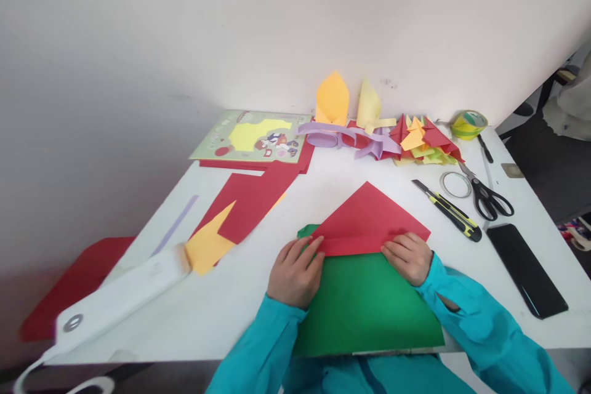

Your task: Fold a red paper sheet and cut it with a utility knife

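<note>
A sheet of red paper (367,215) comes to a point at the far side and has a strip folded over along its near edge. Fingers of my left hand (296,274) are closed on the left end of that fold. At the right end, my right hand (410,258) grips the same fold with its fingers curled. Beneath the red paper lies a green sheet (369,305), which reaches the table's front edge. The undersides of both hands are hidden.
Right of my hands lie a utility knife (447,210), scissors (489,197), a tape roll (456,184) and a black phone (527,271). Folded paper pieces (425,138) line the wall. A white power strip (124,289) and red paper scraps (253,200) are at left.
</note>
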`<state>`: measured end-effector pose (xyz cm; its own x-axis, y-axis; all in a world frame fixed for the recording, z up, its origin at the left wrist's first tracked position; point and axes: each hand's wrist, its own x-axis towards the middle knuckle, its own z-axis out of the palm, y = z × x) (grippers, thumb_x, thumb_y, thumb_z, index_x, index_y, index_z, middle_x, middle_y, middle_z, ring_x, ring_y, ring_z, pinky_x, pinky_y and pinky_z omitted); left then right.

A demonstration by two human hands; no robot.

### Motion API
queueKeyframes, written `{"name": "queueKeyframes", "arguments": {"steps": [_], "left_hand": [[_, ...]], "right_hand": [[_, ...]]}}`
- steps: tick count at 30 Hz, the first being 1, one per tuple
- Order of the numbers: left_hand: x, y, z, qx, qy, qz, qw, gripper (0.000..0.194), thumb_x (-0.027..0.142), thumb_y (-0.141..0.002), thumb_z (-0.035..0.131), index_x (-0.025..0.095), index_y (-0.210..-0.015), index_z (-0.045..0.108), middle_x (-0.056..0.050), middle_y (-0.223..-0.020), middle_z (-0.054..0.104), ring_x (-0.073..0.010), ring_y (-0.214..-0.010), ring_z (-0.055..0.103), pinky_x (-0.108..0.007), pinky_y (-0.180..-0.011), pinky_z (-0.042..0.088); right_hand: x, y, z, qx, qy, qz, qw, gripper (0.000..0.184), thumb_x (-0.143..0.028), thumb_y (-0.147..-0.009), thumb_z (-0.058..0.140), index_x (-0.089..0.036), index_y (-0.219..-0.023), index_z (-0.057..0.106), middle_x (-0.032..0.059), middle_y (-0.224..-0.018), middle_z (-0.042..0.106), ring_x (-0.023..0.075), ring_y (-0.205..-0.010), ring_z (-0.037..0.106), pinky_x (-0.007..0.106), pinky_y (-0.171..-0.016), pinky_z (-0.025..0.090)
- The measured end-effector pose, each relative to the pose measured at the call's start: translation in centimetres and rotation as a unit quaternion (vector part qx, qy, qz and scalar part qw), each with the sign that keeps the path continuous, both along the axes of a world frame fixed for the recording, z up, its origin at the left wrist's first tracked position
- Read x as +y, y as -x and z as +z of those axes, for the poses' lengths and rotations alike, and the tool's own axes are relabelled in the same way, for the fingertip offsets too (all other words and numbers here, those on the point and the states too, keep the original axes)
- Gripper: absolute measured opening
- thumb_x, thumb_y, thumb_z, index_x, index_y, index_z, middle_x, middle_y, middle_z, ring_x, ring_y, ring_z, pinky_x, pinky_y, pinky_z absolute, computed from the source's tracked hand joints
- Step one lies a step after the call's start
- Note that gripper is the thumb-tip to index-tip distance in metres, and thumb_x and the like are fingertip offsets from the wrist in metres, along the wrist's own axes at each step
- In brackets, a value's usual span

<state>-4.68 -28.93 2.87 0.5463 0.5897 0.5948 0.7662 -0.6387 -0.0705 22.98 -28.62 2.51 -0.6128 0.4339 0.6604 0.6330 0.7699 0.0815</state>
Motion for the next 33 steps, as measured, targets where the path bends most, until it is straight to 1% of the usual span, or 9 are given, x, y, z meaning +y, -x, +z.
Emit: {"name": "queueKeyframes", "arguments": {"steps": [5,8,10,12,16,19,23,28,33], "left_hand": [[-0.5,0.1,1.2,0.007,0.002,0.078,0.997,0.013,0.010,-0.082,0.054,0.015,-0.077,0.065,-0.014,-0.110,0.066,-0.0293,-0.097,0.060,-0.045,-0.076,0.050],[-1.2,-1.2,1.9,-0.027,-0.009,0.100,0.995,0.009,0.011,-0.081,0.057,0.013,-0.084,0.065,-0.017,-0.109,0.066,-0.0309,-0.098,0.059,-0.045,-0.075,0.050],[-1.8,-3.0,2.0,-0.069,0.017,0.051,0.996,0.013,0.012,-0.082,0.057,0.012,-0.093,0.065,-0.016,-0.108,0.066,-0.0276,-0.099,0.059,-0.041,-0.078,0.051],[-2.2,-5.1,1.6,-0.077,0.028,0.011,0.997,0.014,0.012,-0.083,0.055,0.013,-0.092,0.066,-0.013,-0.104,0.067,-0.0250,-0.094,0.060,-0.039,-0.076,0.051],[-2.4,-7.8,0.3,-0.078,0.007,-0.006,0.997,0.017,0.006,-0.083,0.051,0.013,-0.084,0.066,-0.010,-0.086,0.069,-0.0212,-0.078,0.061,-0.035,-0.066,0.049],[-2.2,-8.2,-0.3,-0.083,-0.001,-0.011,0.997,0.016,0.007,-0.083,0.050,0.012,-0.082,0.065,-0.009,-0.082,0.069,-0.0202,-0.073,0.060,-0.034,-0.063,0.048],[-2.1,-8.0,-0.5,-0.090,-0.008,-0.028,0.996,0.021,0.006,-0.084,0.046,0.013,-0.084,0.065,-0.010,-0.084,0.069,-0.0195,-0.075,0.061,-0.034,-0.065,0.049],[-2.2,-7.9,-0.7,-0.101,-0.003,-0.041,0.994,0.020,0.008,-0.085,0.047,0.015,-0.085,0.065,-0.009,-0.083,0.070,-0.0186,-0.076,0.062,-0.033,-0.067,0.050],[-2.4,-7.9,-0.8,-0.105,0.017,-0.040,0.994,0.016,0.009,-0.084,0.050,0.015,-0.085,0.065,-0.008,-0.083,0.070,-0.0197,-0.076,0.061,-0.033,-0.066,0.049]], "right_hand": [[-0.3,0.2,-0.1,0.009,0.002,-0.010,1.000,0.007,-0.009,-0.082,0.061,-0.013,-0.080,0.066,0.0039,-0.078,0.069,0.0139,-0.072,0.055,0.030,-0.060,0.038],[-0.5,0.3,0.0,0.011,0.005,-0.018,1.000,0.006,-0.009,-0.082,0.061,-0.013,-0.079,0.066,0.0044,-0.079,0.069,0.0145,-0.072,0.055,0.030,-0.060,0.039],[-0.7,0.5,0.2,0.014,0.006,-0.018,1.000,0.005,-0.009,-0.082,0.062,-0.012,-0.081,0.066,0.0047,-0.080,0.070,0.0150,-0.073,0.056,0.030,-0.060,0.039],[-1.0,0.8,0.5,0.018,0.008,-0.016,1.000,0.005,-0.010,-0.081,0.062,-0.012,-0.082,0.066,0.0050,-0.080,0.070,0.0153,-0.074,0.056,0.030,-0.061,0.040],[-1.5,2.1,1.0,0.015,0.020,-0.014,1.000,0.007,-0.010,-0.083,0.060,-0.012,-0.085,0.066,0.0053,-0.082,0.070,0.0153,-0.076,0.056,0.031,-0.063,0.040],[-1.8,3.1,1.2,0.010,0.022,-0.021,1.000,0.010,-0.009,-0.085,0.057,-0.012,-0.082,0.067,0.0057,-0.080,0.069,0.0155,-0.076,0.055,0.030,-0.063,0.040],[-1.9,3.7,1.2,0.009,0.014,-0.027,0.999,0.016,-0.008,-0.085,0.054,-0.011,-0.076,0.066,0.0064,-0.074,0.067,0.0154,-0.075,0.054,0.030,-0.062,0.039],[-2.0,3.4,1.2,-0.010,0.010,-0.036,0.999,0.017,-0.009,-0.087,0.053,-0.013,-0.076,0.065,0.0056,-0.074,0.066,0.0148,-0.074,0.053,0.031,-0.062,0.038],[-2.2,2.6,1.3,-0.014,0.019,-0.028,0.999,0.012,-0.011,-0.086,0.056,-0.013,-0.078,0.065,0.0040,-0.075,0.067,0.0146,-0.075,0.054,0.030,-0.063,0.038]]}}
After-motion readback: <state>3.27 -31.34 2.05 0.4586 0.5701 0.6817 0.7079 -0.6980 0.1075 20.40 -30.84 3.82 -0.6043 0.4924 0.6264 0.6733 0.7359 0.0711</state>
